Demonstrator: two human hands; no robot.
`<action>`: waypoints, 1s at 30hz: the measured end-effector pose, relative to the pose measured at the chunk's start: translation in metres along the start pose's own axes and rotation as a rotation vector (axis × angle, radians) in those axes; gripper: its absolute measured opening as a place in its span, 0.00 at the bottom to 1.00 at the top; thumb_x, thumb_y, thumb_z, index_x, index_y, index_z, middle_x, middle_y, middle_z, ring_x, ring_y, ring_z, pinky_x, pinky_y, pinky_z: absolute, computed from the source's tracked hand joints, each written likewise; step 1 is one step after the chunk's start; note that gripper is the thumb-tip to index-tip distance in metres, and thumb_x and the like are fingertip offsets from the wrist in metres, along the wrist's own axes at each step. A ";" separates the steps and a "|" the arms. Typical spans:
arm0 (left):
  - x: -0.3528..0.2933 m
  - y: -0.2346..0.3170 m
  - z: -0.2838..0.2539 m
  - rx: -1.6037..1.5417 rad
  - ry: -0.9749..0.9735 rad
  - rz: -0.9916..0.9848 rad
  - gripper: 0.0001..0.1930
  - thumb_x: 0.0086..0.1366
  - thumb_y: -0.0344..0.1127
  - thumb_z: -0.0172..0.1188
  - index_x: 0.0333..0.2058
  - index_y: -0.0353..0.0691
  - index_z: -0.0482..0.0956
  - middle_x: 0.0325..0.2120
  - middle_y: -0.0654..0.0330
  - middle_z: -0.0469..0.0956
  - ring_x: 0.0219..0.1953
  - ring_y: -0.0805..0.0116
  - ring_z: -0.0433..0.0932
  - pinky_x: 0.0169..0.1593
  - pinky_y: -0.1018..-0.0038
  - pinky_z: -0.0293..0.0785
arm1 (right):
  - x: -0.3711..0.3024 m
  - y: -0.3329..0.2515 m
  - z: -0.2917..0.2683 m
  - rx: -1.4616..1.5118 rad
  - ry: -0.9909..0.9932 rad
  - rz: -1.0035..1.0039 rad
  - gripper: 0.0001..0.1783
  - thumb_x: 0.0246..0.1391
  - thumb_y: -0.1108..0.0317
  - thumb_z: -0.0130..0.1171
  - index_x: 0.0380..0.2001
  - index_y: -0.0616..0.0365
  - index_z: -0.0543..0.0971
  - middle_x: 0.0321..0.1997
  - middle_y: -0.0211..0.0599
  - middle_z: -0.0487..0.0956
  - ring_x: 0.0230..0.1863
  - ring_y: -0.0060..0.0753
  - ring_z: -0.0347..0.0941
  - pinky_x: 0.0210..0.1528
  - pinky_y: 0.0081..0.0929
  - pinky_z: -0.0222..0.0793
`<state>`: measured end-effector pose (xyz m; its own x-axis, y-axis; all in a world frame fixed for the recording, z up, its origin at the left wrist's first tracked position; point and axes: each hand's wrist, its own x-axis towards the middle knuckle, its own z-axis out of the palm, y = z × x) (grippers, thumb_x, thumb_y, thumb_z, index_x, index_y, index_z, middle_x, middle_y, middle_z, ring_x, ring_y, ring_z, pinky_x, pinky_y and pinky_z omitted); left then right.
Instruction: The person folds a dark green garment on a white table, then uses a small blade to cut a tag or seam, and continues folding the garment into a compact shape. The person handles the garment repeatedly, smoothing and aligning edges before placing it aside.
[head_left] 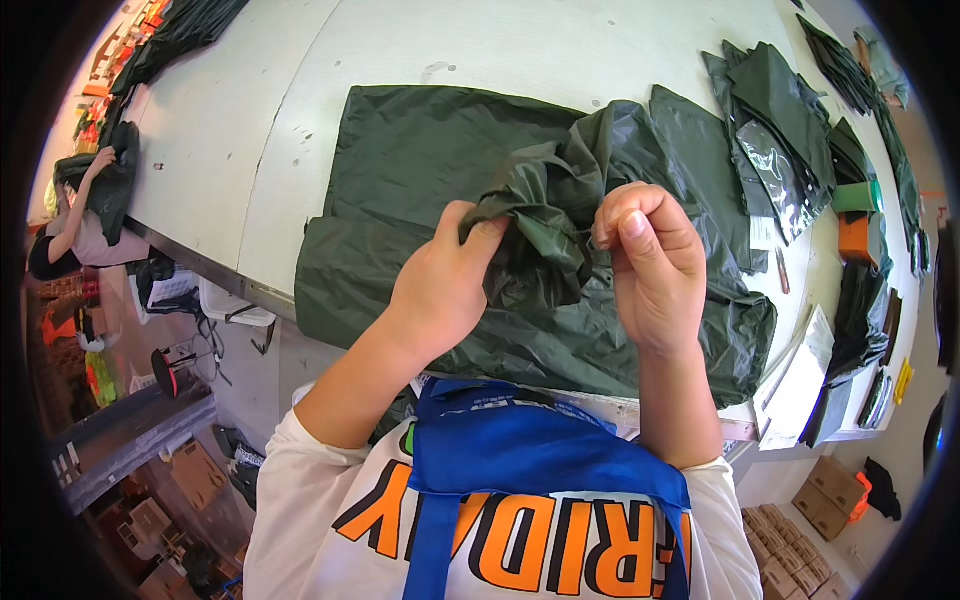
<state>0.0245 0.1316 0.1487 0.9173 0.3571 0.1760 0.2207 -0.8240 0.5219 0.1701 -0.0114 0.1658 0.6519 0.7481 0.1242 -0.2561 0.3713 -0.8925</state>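
Note:
A large piece of dark green, shiny coated fabric (430,150) lies across the table in front of me, folded over on itself, its near edge at the table's edge. In the middle, part of it is bunched up and raised. My left hand (445,275) is closed on this gathered part, thumb on top. Close to the right side of the bunch is my right hand (655,255), thumb and fingertips pinched together. What lies between those fingertips, if anything, is too small to make out. Folds hide the inside of the bunch.
Folded dark green pieces (775,120), one in a clear bag, lie at the right. Beyond them are a green roll (858,196), an orange box (858,238) and white papers (800,375). Another person (85,215) handles dark fabric at the far left. Cardboard boxes (830,495) stand below right.

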 end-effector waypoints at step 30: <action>-0.016 0.040 0.040 -0.366 -0.385 0.219 0.22 0.50 0.38 0.69 0.42 0.38 0.75 0.42 0.54 0.72 0.45 0.55 0.73 0.49 0.66 0.70 | -0.065 -0.025 -0.321 -1.211 0.868 0.054 0.13 0.62 0.66 0.46 0.43 0.62 0.75 0.26 0.30 0.76 0.22 0.18 0.67 0.25 0.18 0.64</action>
<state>0.0320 0.0752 0.1334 0.9984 -0.0471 0.0317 -0.0544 -0.6301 0.7746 0.3632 -0.2452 0.0411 0.9835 0.0317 0.1782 0.1567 -0.6418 -0.7507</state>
